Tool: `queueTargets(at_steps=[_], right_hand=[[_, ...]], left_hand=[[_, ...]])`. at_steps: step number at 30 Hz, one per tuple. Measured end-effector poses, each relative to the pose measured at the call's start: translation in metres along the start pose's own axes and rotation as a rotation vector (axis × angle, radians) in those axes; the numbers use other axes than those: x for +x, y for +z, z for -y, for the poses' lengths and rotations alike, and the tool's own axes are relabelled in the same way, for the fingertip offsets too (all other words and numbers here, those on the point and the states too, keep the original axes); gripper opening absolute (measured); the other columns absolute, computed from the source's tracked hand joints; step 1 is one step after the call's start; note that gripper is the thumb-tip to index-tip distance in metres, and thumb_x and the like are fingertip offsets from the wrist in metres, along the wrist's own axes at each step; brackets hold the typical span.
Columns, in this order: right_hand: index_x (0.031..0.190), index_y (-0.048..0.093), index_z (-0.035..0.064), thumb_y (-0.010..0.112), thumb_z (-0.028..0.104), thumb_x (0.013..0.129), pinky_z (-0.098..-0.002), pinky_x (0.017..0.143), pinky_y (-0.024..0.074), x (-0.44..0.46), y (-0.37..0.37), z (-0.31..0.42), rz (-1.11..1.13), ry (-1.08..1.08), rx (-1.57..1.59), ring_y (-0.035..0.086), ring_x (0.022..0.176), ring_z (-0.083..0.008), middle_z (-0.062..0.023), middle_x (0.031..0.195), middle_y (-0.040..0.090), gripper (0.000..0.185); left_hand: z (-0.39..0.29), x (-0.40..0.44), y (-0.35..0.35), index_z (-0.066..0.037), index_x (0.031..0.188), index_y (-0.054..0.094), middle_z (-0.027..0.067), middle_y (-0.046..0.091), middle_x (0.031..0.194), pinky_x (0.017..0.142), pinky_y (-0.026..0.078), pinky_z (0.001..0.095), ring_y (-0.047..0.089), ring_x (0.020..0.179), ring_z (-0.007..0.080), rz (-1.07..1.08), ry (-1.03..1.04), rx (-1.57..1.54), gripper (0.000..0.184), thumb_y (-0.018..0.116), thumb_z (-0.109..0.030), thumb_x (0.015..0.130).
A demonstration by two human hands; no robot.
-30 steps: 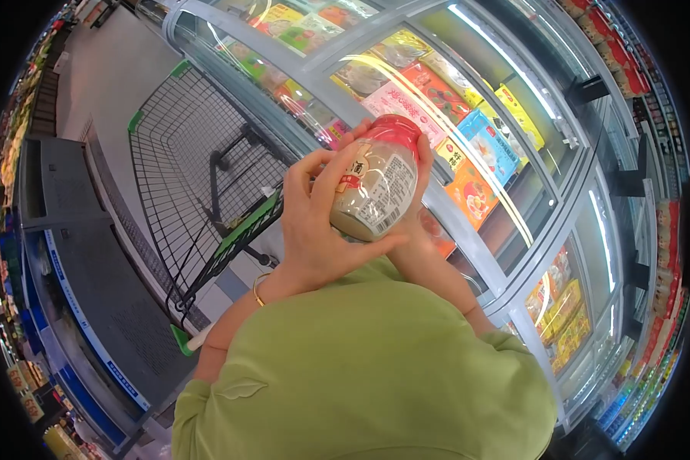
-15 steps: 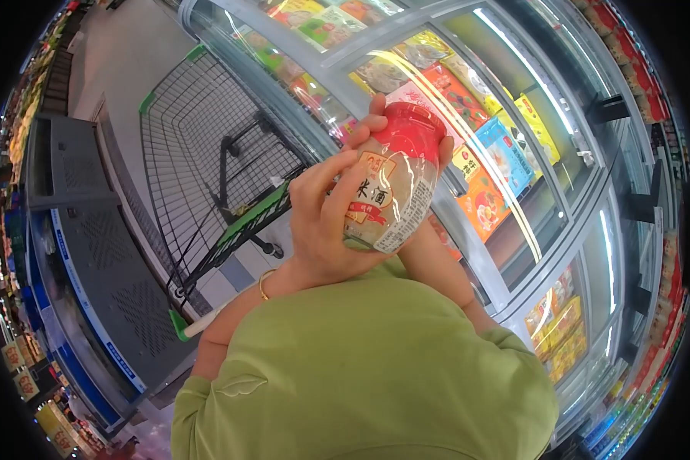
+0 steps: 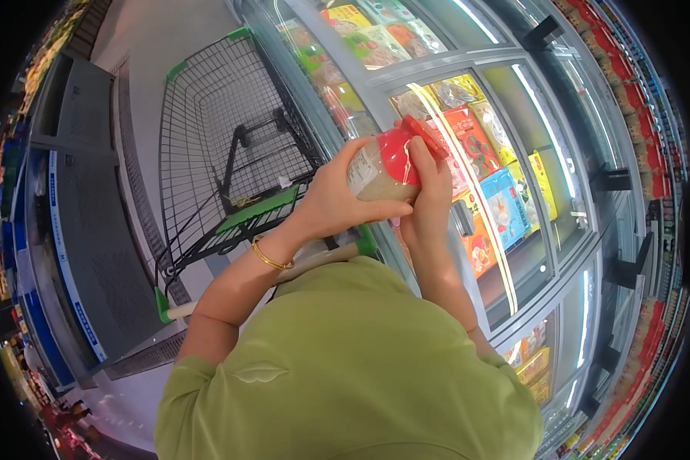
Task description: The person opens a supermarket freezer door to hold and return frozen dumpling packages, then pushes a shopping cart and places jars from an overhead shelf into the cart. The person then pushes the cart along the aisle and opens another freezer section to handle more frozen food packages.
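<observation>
A glass jar point(image 3: 383, 170) with a red lid and a pale printed label is held in front of my chest, tilted with its lid toward the upper right. My left hand point(image 3: 333, 192) wraps round the jar's lower part, with the thumb along its underside. On the other side, my right hand point(image 3: 429, 192) grips the jar near the red top, its thumb over the red wrap. Pale contents show through the glass. A gold bracelet point(image 3: 270, 256) circles my left wrist.
A wire shopping cart point(image 3: 230, 146) with green trim stands at the left, its handle point(image 3: 326, 262) close to my body. Glass-topped freezers point(image 3: 468, 57) with colourful packages run along the right. Grey cabinets point(image 3: 92, 192) stand at the far left.
The jar has been turned in my hands, so its front label no longer faces me and its lid leans right. The cart and freezers have shifted in view.
</observation>
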State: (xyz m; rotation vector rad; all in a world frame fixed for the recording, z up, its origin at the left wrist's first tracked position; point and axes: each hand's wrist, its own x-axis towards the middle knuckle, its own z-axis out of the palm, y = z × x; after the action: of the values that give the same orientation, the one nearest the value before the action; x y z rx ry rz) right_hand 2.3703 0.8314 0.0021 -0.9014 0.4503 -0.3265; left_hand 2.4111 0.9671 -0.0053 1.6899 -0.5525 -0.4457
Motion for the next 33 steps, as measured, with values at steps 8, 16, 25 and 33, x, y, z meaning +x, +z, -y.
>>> queueTargets(at_steps=[8, 16, 25, 33], right_hand=[[0.127, 0.048, -0.0043, 0.079, 0.031, 0.076, -0.0311, 0.090, 0.0481, 0.077, 0.069, -0.040, 0.489, 0.032, -0.495, 0.060, 0.105, -0.0206, -0.0154, 0.117, 0.059, 0.070], [0.117, 0.049, -0.0008, 0.081, 0.050, 0.058, -0.0391, 0.081, 0.0530, 0.120, 0.108, -0.205, 0.841, -0.110, -1.556, 0.066, 0.092, -0.0348, -0.0214, 0.102, 0.065, 0.084], [0.118, 0.044, -0.0002, 0.080, 0.029, 0.061, -0.0436, 0.086, 0.0508, 0.158, 0.033, -0.395, 0.743, 0.142, -1.786, 0.063, 0.099, -0.0378, -0.0238, 0.107, 0.062, 0.074], [0.122, 0.043, 0.0023, 0.081, 0.016, 0.065, -0.0421, 0.092, 0.0475, 0.175, -0.023, -0.448, 0.701, 0.120, -1.760, 0.057, 0.110, -0.0384, -0.0197, 0.121, 0.056, 0.070]], left_hand=[[0.043, 0.018, -0.115, -0.001, 0.127, 0.047, 0.0092, 0.060, 0.115, 0.090, 0.048, 0.0304, 0.058, 0.104, 0.0155, 0.085, -0.208, -0.361, 0.077, 0.085, -0.032, 0.068], [0.215, 0.001, -0.176, -0.006, 0.125, 0.049, 0.0038, 0.062, 0.113, 0.093, 0.048, 0.0309, 0.058, 0.103, 0.0134, 0.108, -0.344, -0.263, 0.080, 0.089, -0.008, 0.056], [0.430, -0.006, -0.149, -0.013, 0.133, 0.046, 0.0113, 0.065, 0.114, 0.092, 0.048, 0.0377, 0.062, 0.104, 0.0290, -0.027, -0.489, 0.092, 0.092, 0.088, -0.024, 0.051], [0.501, 0.009, -0.106, -0.012, 0.147, 0.027, 0.0180, 0.057, 0.128, 0.099, 0.045, 0.0360, 0.055, 0.118, 0.0327, -0.051, -0.716, 0.139, 0.103, 0.082, -0.023, 0.061]])
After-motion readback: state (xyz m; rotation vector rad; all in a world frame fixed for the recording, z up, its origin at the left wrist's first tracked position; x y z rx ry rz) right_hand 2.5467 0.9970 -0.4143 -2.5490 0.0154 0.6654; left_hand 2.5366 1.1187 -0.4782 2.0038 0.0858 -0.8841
